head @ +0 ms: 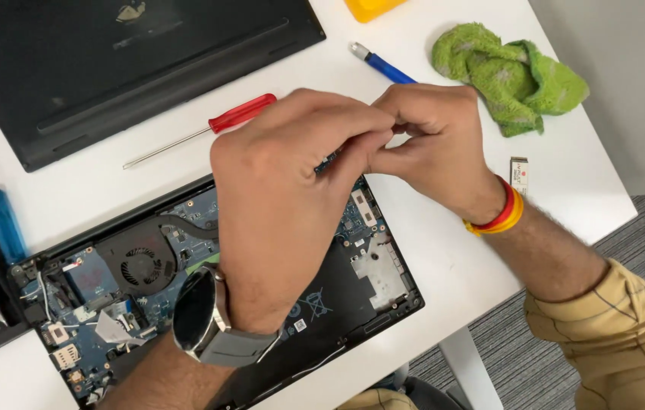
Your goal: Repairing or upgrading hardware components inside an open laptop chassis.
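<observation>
Laptop (338,296) lies opened on the white desk (444,250), base cover off: blue board, round black fan, black battery exposed. Above its far edge, left hand (284,205) and right hand (432,144) meet, fingers pinched on a small dark part, mostly hidden. Red screwdriver (209,129) lies just beyond the laptop.

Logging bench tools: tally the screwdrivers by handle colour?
Red: 1
Blue: 2
Total: 3
The blue one by the cloth is partly hidden behind the right hand.
</observation>
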